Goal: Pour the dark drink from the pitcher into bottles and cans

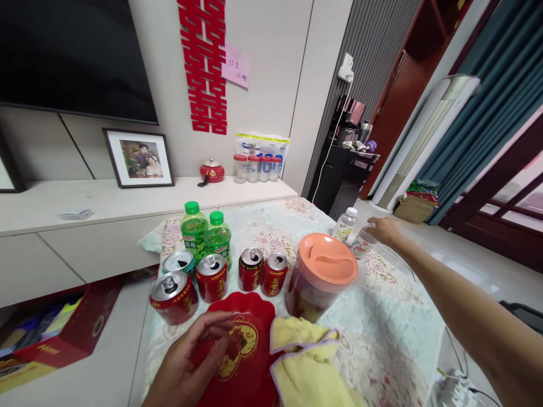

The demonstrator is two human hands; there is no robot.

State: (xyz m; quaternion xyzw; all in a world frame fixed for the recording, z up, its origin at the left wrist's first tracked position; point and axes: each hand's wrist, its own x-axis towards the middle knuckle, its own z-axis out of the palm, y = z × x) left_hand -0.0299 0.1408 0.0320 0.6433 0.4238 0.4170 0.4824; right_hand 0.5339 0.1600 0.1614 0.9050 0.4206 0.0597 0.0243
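My left hand [193, 362] rests with curled, spread fingers on the near edge of a red scalloped plate [246, 345] with a gold design; it holds nothing. My right hand [384, 230] reaches far across the table and closes on a small clear bottle [362, 243] lying tilted beside another small bottle [344, 224] with a white cap. A yellow cloth [305, 362] lies crumpled against the plate's right side. A clear jar with an orange lid [324, 271] stands between the plate and my right arm.
Several red drink cans [212, 277] and two green bottles [206, 232] stand at the table's far left on a floral tablecloth [382, 316]. A low white cabinet [106, 209] with a framed photo, red pot and jars runs behind. Cables lie on the floor at right.
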